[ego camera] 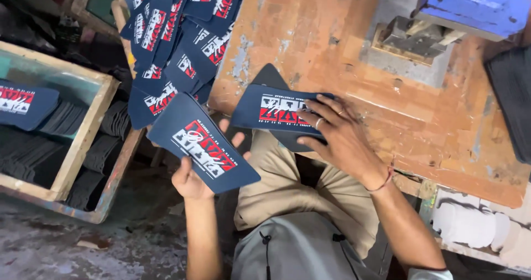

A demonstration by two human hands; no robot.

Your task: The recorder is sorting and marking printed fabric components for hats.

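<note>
Left hand (191, 180) holds navy printed piece (202, 143) — right hand (337, 136) presses another (276, 110).

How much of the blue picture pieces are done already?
Done: a fanned pile of navy printed fabric pieces lies above. In hand: the left hand holds one navy printed piece; the right hand presses another onto the worn orange table. Left: dark unprinted pieces fill the wooden crate.

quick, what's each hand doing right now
Left hand: closed, holding up a printed navy piece.
Right hand: open, fingers flat on another printed navy piece on the workbench.
</note>
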